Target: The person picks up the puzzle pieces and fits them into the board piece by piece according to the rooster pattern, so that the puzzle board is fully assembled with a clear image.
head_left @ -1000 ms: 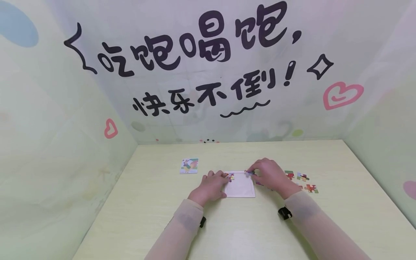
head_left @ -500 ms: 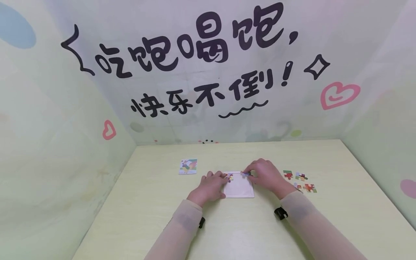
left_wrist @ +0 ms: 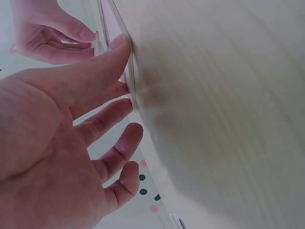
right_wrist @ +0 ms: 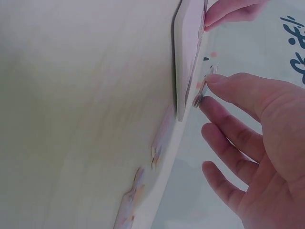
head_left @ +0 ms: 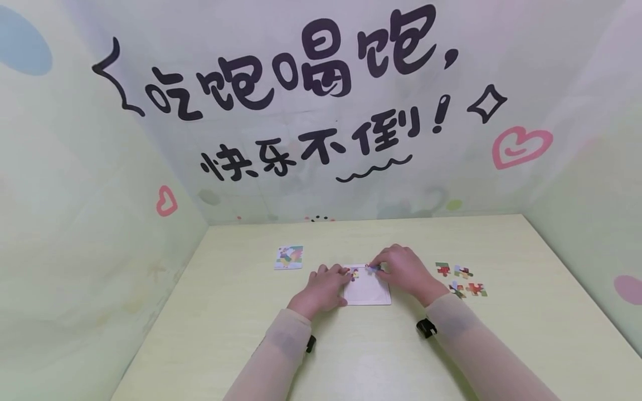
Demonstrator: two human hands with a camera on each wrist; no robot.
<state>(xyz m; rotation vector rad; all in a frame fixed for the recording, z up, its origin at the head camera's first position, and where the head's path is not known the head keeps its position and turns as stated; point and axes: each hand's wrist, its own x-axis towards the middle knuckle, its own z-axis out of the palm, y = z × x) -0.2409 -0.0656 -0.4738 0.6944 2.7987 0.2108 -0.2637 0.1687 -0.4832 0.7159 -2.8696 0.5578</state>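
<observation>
A white square puzzle tray (head_left: 367,291) lies on the table before me. My left hand (head_left: 321,288) grips its left side, thumb at the near corner and fingertips by the far one; in the left wrist view the tray's edge (left_wrist: 132,90) sits between thumb and fingers. One colourful puzzle piece (head_left: 355,273) lies inside the far left corner, beside those fingertips. Between thumb and index finger my right hand (head_left: 405,271) pinches another puzzle piece (right_wrist: 204,90) over the tray's far side. The other right fingers are loosely bent.
Several loose puzzle pieces (head_left: 475,289) lie on the table to the right of the tray. A small square picture card (head_left: 288,258) with a bird-like figure lies at the back left. Printed cloth walls (head_left: 271,200) enclose the table's back and sides.
My right hand has moved left along the tray's far side with its puzzle piece, nearer the piece in the corner. The left hand keeps its grip. The head view has shifted slightly.
</observation>
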